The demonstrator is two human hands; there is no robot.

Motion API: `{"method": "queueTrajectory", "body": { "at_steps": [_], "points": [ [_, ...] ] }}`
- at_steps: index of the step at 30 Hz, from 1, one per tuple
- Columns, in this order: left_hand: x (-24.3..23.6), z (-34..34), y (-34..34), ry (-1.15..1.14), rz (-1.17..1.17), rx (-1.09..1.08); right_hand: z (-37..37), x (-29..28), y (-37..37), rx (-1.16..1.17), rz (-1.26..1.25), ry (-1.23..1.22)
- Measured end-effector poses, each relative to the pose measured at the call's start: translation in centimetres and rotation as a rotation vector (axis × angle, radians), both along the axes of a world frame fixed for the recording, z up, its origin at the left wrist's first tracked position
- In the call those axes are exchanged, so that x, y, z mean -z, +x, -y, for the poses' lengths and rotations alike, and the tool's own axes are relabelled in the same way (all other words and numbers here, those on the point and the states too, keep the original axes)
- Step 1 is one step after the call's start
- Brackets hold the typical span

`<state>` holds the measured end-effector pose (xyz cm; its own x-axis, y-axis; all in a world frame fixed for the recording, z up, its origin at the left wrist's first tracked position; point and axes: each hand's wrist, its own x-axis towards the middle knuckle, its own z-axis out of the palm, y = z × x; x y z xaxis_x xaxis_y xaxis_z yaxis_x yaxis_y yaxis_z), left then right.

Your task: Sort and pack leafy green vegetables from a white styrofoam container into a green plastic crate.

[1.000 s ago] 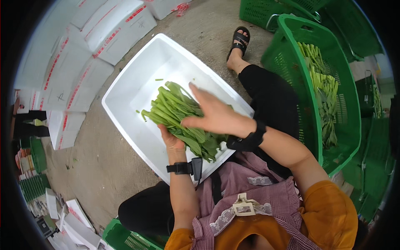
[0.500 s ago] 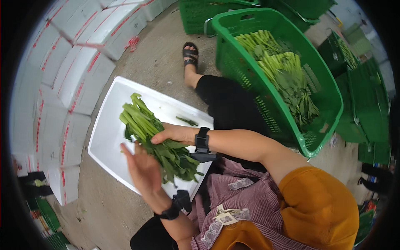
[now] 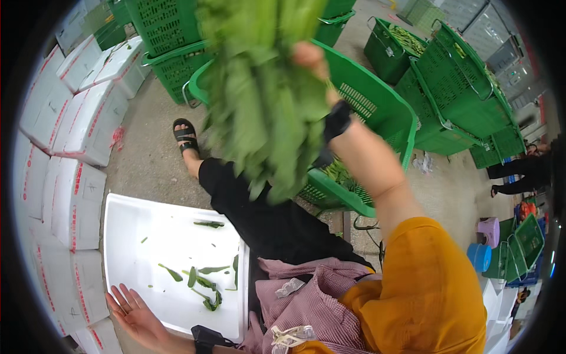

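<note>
A big bunch of leafy green vegetables point(image 3: 259, 100) hangs raised at the top middle, stems up and leaves down, smeared by motion. My right hand point(image 3: 311, 58) grips it from the right side; part of the fingers is hidden behind the bunch. Below and behind it stands a green crate point(image 3: 389, 112), partly covered by the bunch and my forearm, with more greens point(image 3: 342, 175) showing inside. My left hand point(image 3: 138, 315) is open and holds nothing, fingers spread over the near left edge of a white tub point(image 3: 159, 215). Loose leaf scraps point(image 3: 206, 289) lie in that tub.
White foam boxes point(image 3: 76, 183) with red-marked tape are stacked along the left. Green crates point(image 3: 168, 71) stand behind, and further stacked crates point(image 3: 454, 76) at the far right. My outstretched leg point(image 3: 253, 206) lies between tub and crate. Another person's legs point(image 3: 513, 171) show at right.
My right hand has lifted the bunch out of the white tub, up and to the right toward the green crate. My left hand has come off the greens. The view has shifted right.
</note>
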<state>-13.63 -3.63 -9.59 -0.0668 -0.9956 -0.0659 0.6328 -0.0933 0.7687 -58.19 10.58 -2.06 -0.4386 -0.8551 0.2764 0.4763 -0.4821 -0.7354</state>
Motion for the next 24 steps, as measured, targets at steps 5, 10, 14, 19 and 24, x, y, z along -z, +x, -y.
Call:
{"method": "queueTrajectory", "body": {
  "at_steps": [5,10,14,19,24],
  "points": [
    [1.0,1.1,-3.0,0.115,0.113,0.086,-13.0,-2.1,-11.1,0.424,-0.358,0.345],
    [3.2,2.0,-5.1,0.134,0.145,0.255,-20.6,-0.5,-12.6,0.518,-0.662,0.703],
    [4.4,2.4,-5.5,0.107,0.235,0.409,-22.3,4.1,-10.1,0.272,-0.564,0.882],
    [6.5,2.4,-6.3,0.165,0.329,0.434,-23.9,16.1,-9.7,-0.444,-0.996,1.441],
    [9.0,4.2,-3.5,0.270,0.385,0.433,-19.7,19.9,-11.1,-0.783,-1.073,1.595]
  ]
}}
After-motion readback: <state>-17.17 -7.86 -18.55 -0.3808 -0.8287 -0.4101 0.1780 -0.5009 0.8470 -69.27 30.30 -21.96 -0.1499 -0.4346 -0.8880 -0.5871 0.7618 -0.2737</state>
